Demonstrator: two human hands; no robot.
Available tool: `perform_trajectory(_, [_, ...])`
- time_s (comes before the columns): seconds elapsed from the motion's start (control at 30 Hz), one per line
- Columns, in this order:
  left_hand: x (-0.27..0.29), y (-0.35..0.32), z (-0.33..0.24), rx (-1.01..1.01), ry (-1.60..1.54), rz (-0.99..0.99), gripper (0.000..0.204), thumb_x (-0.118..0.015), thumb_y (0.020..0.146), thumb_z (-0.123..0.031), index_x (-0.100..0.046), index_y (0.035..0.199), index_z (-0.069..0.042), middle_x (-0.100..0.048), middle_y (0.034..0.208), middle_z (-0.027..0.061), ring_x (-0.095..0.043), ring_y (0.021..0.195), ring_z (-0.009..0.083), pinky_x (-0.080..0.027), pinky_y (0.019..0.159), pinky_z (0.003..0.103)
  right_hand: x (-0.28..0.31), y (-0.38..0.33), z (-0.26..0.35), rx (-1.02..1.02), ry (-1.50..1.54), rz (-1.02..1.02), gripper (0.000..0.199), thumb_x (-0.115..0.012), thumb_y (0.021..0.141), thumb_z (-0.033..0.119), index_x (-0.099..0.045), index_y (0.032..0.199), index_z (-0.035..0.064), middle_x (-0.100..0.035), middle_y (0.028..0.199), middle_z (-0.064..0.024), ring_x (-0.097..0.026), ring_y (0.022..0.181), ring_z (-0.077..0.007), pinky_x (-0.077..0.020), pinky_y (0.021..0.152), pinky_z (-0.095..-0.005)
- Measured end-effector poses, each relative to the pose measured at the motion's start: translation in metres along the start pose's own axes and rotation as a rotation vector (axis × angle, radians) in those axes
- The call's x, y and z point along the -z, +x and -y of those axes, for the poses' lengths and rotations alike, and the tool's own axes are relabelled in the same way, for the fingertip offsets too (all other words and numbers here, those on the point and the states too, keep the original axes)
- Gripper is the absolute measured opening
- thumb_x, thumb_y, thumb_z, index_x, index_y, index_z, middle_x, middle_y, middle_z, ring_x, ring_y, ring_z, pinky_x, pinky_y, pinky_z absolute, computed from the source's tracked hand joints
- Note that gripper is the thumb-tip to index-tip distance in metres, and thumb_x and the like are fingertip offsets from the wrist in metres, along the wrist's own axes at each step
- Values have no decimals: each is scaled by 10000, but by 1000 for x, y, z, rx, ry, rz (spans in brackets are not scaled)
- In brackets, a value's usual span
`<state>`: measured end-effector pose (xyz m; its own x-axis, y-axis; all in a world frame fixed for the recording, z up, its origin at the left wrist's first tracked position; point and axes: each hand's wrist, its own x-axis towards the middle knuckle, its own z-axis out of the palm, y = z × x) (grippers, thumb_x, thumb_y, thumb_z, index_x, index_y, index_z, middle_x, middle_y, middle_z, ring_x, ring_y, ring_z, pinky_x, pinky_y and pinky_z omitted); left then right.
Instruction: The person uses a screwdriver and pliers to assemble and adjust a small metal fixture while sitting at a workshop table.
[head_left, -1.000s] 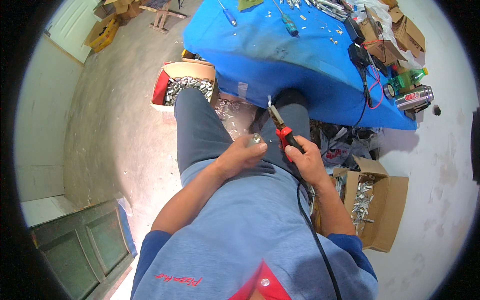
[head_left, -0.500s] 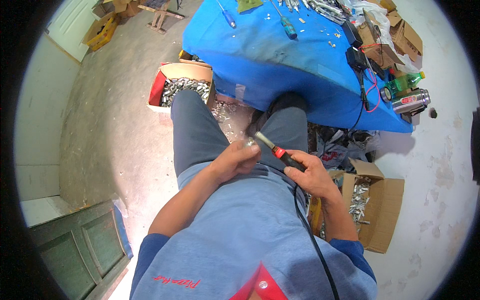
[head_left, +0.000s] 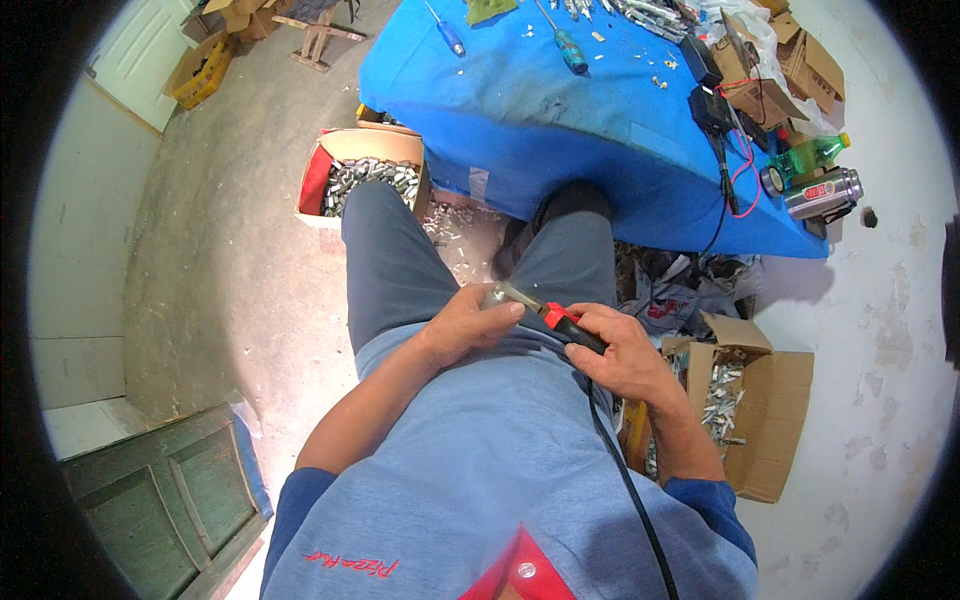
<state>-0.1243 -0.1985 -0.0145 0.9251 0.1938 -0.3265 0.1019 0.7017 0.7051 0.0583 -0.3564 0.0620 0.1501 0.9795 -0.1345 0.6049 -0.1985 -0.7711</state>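
Between the thumb and fingers of my left hand is a small shiny metal piece, partly hidden by the fingers. My right hand is wrapped round a corded power screwdriver with a black body, a red collar and a metal nose. The nose points left and meets the metal piece, though the exact contact is too small to make out. A black cord runs from the tool down over my shirt. Both hands are low over my lap, in front of my belly.
Left of my knee stands a carton of small metal cylinders. Another carton with metal pieces sits at my right. Ahead, the blue-covered table bears screwdrivers, black adapters, a green bottle and a steel flask.
My right hand has brought the screwdriver's nose down and left onto the metal piece. My left hand stays almost in place, keeping its grip.
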Motion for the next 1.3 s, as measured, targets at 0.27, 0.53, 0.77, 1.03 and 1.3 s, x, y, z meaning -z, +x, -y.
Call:
perform_trajectory(0.27, [0, 0, -1, 13, 34, 20, 260, -670, 907, -311, -545, 922, -83, -388, 649, -74, -311, 529, 21, -229, 451, 203, -5, 3, 3, 100, -149, -33, 203, -670, 766, 126, -590, 868, -31, -609, 1092, -221, -604, 961, -363, -484, 833, -398])
perform_trajectory(0.53, [-9, -2, -5, 1, 76, 67, 255, -654, 922, -289, -511, 884, -81, -407, 661, -51, -343, 542, 35, -233, 445, 210, -6, 10, -15, 69, -61, -69, 228, -655, 765, 127, -611, 914, -40, -612, 1121, -192, -603, 964, -318, -475, 839, -375])
perform_trajectory(0.77, [-5, -3, -3, -3, 0, 76, 253, -658, 914, -289, -524, 923, -75, -406, 670, -47, -334, 537, 36, -231, 440, 196, 12, 2, 1, -16, 156, 85, 275, -662, 768, 153, -628, 947, -53, -621, 1150, -197, -624, 992, -305, -476, 866, -359])
perform_trajectory(1.03, [-1, 0, 0, -2, 30, 66, 259, -657, 913, -287, -557, 976, -58, -412, 670, -59, -339, 543, 26, -245, 450, 190, 6, -1, 3, 38, 7, 20, 197, -640, 763, 117, -604, 867, -46, -615, 1099, -194, -624, 908, -285, -490, 804, -349])
perform_trajectory(1.3, [-12, -2, -7, 50, 341, -45, 247, -593, 890, -220, -625, 1047, -32, -538, 759, -26, -450, 653, 49, -374, 554, 222, -2, -5, 4, 34, -173, 28, 237, -664, 724, 150, -605, 853, -39, -603, 1161, -219, -596, 982, -357, -472, 867, -402])
